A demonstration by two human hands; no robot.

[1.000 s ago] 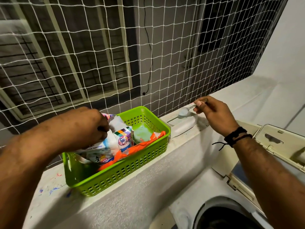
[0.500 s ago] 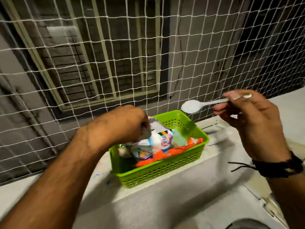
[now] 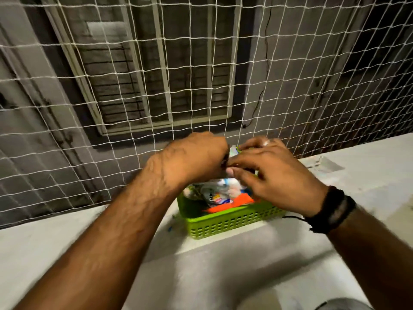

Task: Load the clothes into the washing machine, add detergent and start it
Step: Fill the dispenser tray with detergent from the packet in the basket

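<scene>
Stretching across the background, a white safety net [image 3: 134,90] backs a pale ledge [image 3: 357,171]. On it sits a green basket [image 3: 223,222] holding a detergent packet [image 3: 220,193] and something orange [image 3: 237,203]. The left hand [image 3: 192,159] grips the packet's top; the right hand [image 3: 274,175], just beside, apparently pinches there too, though blur obscures it.

1. Nothing can be read: the printed detergent packet [image 3: 220,193] just below the fingers [image 3: 237,173] of both hands shows only a blurred round logo and coloured patches.
2. The green basket [image 3: 228,222] bears no lettering.
</scene>
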